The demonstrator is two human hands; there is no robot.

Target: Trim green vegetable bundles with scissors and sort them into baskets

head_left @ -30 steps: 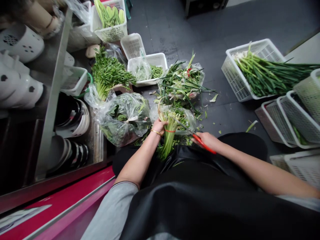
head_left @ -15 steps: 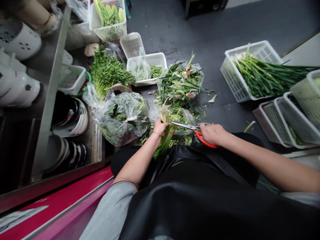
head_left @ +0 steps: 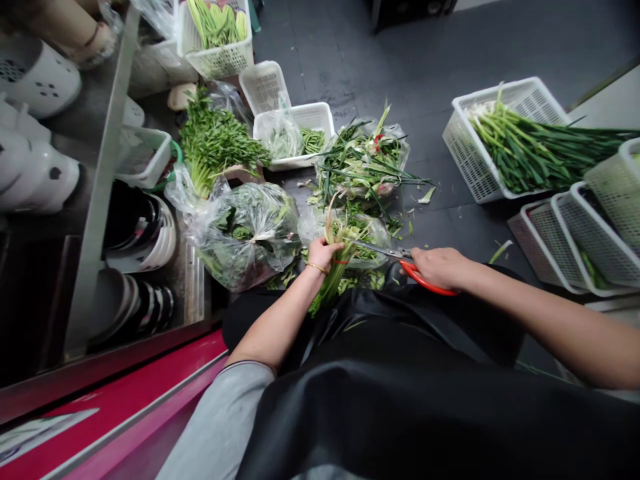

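My left hand [head_left: 323,255] is closed around a bunch of leafy green stalks [head_left: 330,290], with a red band round them just below the grip. The pale stalk ends point up and away from me, and the leaves hang toward my lap. My right hand [head_left: 440,268] grips a pair of scissors [head_left: 426,279] with red handles. Their blades reach left toward the stalk ends, over trimmings; whether they touch the bunch I cannot tell. Beneath lies a clear plastic bag [head_left: 377,233] with green scraps in and around it.
Left of the bunch sits a tied bag of leafy greens [head_left: 245,233], with loose greens [head_left: 215,143] behind. A heap of trimmings [head_left: 360,160] lies ahead. On the right stand a basket of long green stalks [head_left: 463,153] and nested baskets [head_left: 555,247]. A metal shelf [head_left: 100,193] edges the left.
My right hand has drawn the scissors a little to the right, so the blade tips are farther from my left hand. My left hand keeps its hold on the bunch, nearly still.
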